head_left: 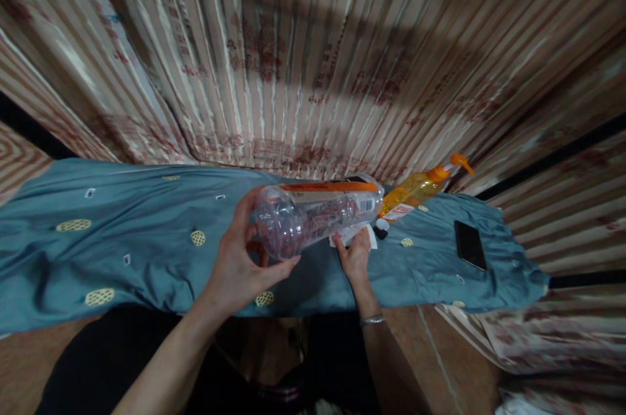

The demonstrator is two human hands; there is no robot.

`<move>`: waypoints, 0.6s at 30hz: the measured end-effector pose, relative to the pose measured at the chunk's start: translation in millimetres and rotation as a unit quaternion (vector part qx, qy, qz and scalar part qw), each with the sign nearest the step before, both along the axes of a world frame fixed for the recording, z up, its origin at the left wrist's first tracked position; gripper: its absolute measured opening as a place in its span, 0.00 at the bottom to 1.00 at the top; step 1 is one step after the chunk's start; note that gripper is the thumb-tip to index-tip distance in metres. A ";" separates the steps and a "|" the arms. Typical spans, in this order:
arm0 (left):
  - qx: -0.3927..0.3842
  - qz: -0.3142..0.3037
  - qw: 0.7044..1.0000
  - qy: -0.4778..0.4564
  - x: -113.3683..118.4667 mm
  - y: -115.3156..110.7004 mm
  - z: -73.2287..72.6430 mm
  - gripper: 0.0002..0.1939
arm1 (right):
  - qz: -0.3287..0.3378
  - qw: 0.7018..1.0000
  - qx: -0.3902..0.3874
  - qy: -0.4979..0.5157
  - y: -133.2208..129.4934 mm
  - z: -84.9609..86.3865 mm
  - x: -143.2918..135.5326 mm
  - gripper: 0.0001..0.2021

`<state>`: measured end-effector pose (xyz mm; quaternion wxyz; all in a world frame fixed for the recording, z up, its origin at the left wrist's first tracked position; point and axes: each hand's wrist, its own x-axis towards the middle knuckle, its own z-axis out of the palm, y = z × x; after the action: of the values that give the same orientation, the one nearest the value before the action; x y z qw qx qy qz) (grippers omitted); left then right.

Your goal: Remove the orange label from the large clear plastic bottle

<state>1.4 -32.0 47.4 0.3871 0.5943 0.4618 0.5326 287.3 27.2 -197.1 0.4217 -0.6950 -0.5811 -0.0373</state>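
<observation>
A large clear plastic bottle (323, 209) with an orange and black label lies tilted sideways in the air, its bottom end toward the left. My left hand (244, 258) is wrapped round that bottom end, thumb below and fingers behind. Under the bottle's right part, my right hand (356, 255) holds a white tissue (372, 239) between thumb and fingers. A small black and white cap (381, 228) lies on the cloth just right of the tissue. Beyond it stands a pump bottle (413, 193) of orange liquid with an orange pump head.
A teal cloth (161, 258) with yellow pineapple prints covers the long narrow table. A black phone (469, 245) lies near its right end. Patterned curtains (313, 76) hang behind the table and at the right side.
</observation>
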 end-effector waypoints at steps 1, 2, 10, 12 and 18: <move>0.004 0.001 1.000 0.000 -0.2 0.2 -0.7 0.47 | 0.001 1.000 0.000 0.002 0.0 0.8 -0.1 0.45; 0.009 0.000 1.000 0.000 -0.4 0.3 -1.3 0.47 | 0.002 1.000 0.000 0.004 -0.1 1.9 -0.3 0.45; 0.003 -0.004 1.000 0.002 -0.2 0.6 -1.3 0.47 | 0.014 1.000 -0.013 0.020 -2.2 10.7 -2.3 0.41; 0.001 -0.002 1.000 0.002 0.2 0.5 -0.9 0.47 | 0.013 1.000 -0.009 0.019 -2.3 10.4 -2.5 0.41; 0.004 -0.003 1.000 0.001 0.0 0.3 -0.6 0.45 | 0.006 1.000 0.000 0.012 -1.7 7.3 -2.6 0.42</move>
<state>1.4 -31.7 46.7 0.3855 0.5977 0.4583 0.5330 284.7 25.5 -189.8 0.4290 -0.6917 -0.5803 -0.0268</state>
